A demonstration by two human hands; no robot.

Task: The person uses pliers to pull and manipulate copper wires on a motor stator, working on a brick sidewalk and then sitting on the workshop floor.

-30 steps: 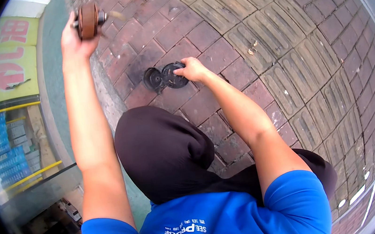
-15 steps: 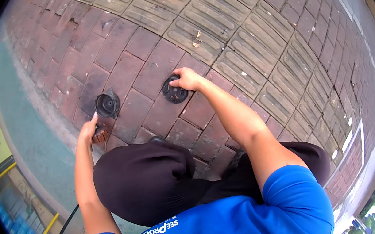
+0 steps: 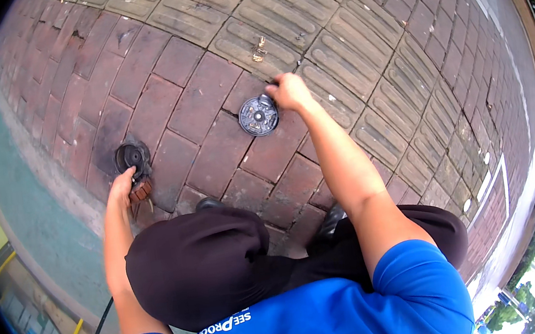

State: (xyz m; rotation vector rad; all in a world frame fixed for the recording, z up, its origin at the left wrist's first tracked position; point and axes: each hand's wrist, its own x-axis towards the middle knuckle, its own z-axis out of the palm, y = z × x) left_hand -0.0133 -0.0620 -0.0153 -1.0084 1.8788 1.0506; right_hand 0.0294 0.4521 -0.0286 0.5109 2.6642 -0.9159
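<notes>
My left hand (image 3: 123,186) is closed at the near rim of a black round, hollow housing (image 3: 137,149), with the thumb reaching over its edge; the fingers underneath are partly hidden. Beside that hand is a reddish-brown ribbed piece (image 3: 141,191); whether it joins the housing cannot be made out. To the right, my right hand (image 3: 289,91) pinches the far right rim of a round disc (image 3: 258,117). Silvery and dark parts show on the disc's upward face. A small dark piece lies under the fingertips, too indistinct to name.
Reddish paving bricks (image 3: 175,155) lie beneath the parts, with yellowish ribbed tiles (image 3: 268,15) beyond. Small tan scraps (image 3: 259,50) rest on one tile. My bent knee (image 3: 199,264) rises close to the left forearm. A greenish strip (image 3: 26,178) borders the bricks at left.
The disc showed a black face under my right hand; now a silvery one faces up, and the hand has moved to its far right rim. My left thumb reaches further over the housing.
</notes>
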